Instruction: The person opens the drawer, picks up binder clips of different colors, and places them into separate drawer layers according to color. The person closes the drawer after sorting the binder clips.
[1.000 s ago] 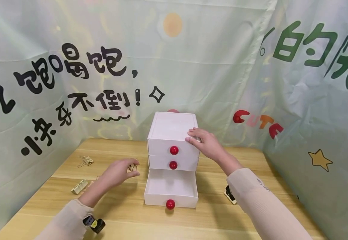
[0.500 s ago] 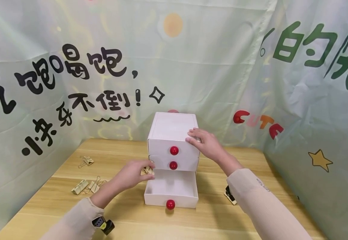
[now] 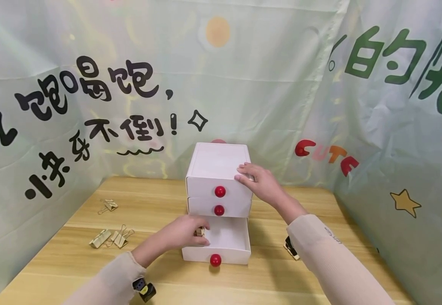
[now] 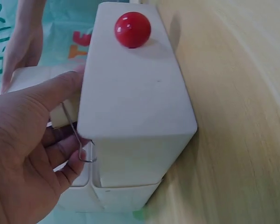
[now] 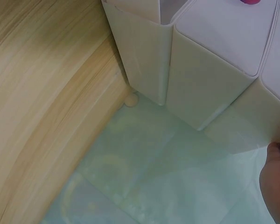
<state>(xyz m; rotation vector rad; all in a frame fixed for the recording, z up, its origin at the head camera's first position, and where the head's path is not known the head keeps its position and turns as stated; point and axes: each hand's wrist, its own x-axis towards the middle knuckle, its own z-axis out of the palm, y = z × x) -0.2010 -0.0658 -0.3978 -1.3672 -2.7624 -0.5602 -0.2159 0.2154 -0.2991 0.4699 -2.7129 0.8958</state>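
A white cabinet (image 3: 221, 161) with three stacked drawers and red knobs stands on the table. Its bottom drawer (image 3: 232, 256) is pulled out. My left hand (image 3: 184, 232) pinches a gold binder clip (image 3: 199, 231) between thumb and fingers, over the drawer's left side. Close up in the left wrist view, the clip (image 4: 60, 116) shows a thin wire handle, and the drawer front (image 4: 126, 88) hides part of the fingertips. My right hand (image 3: 261, 180) rests on the cabinet's top right edge, fingers lying on the top; in the right wrist view only part of it (image 5: 275, 179) appears.
Several gold binder clips lie on the left of the wooden table (image 3: 160, 284): two close together, one a clip with raised handles (image 3: 122, 238) beside another clip (image 3: 100, 239), and a clip (image 3: 109, 205) farther back. Printed cloth (image 3: 266, 84) hangs behind and at both sides.
My left hand has moved right with the binder clip, from beside the cabinet to over the pulled-out bottom drawer. The right hand has stayed on the cabinet's top edge.
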